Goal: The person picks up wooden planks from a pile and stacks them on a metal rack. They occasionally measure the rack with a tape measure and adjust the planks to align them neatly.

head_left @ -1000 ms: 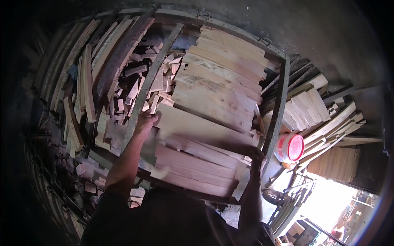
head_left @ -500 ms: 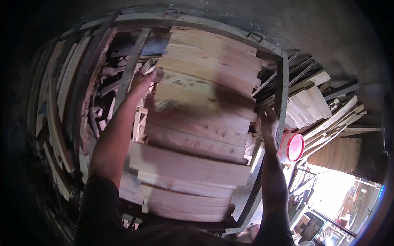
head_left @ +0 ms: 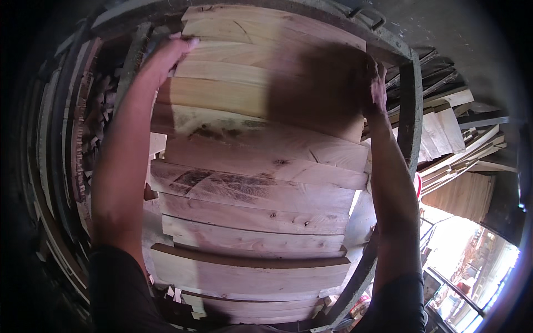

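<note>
A broad stack of pale wooden boards (head_left: 261, 139) lies in front of me, the boards side by side like overlapping steps. My left hand (head_left: 171, 54) is closed on the left end of a board (head_left: 222, 53) near the far side, its thumb on the top face. At the opposite end, my right hand (head_left: 378, 91) curls against the right edge of the boards, partly in dark shadow. Its fingertips are hard to make out. Dark stains mark a board (head_left: 216, 180) in the middle.
A worn frame (head_left: 410, 105) with a handle (head_left: 373, 19) surrounds the stack. Long timber strips (head_left: 50, 127) stand at the left. More planks (head_left: 444, 130) and bent strips (head_left: 472, 155) lie at the right, above a bright opening (head_left: 466, 255). A red-rimmed bucket (head_left: 418, 184) shows behind my right arm.
Both hands have moved farther away from me along the stack. My view has shifted closer to the boards, and the bucket is now mostly hidden by my right arm.
</note>
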`<state>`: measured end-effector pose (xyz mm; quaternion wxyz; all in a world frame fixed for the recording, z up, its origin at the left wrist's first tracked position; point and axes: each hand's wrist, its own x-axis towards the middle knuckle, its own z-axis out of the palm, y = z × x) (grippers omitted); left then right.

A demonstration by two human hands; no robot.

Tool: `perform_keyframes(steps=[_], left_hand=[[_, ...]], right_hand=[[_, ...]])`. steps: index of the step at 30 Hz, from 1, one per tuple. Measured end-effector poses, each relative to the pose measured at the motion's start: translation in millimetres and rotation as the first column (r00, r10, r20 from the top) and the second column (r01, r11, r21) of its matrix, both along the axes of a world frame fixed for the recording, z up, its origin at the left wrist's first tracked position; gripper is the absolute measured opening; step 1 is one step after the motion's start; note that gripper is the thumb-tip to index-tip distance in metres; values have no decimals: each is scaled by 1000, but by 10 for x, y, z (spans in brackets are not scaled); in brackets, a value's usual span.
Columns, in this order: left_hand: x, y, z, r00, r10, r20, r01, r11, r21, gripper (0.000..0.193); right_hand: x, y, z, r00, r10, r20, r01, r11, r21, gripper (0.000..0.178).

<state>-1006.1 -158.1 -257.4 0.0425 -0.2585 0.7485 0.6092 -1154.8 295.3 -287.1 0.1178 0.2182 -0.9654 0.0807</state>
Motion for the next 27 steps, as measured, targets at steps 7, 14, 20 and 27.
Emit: perform_keyframes(steps=[7, 14, 20, 27], left_hand=[[8, -121, -229, 987, 159, -35, -160, 986, -48, 39], [27, 9, -235, 988, 155, -26, -155, 988, 6, 28], [193, 511, -29, 998, -13, -64, -49, 500, -865, 49], [1061, 1496, 65, 860, -511, -21, 151, 293, -944, 65]], right_hand=[[57, -69, 117, 975, -99, 198, 133, 977, -165, 60], [17, 147, -156, 999, 8, 36, -4, 995, -101, 62], [268, -39, 124, 989, -89, 117, 107, 981, -159, 68], [77, 156, -100, 998, -67, -7, 65, 985, -160, 66]])
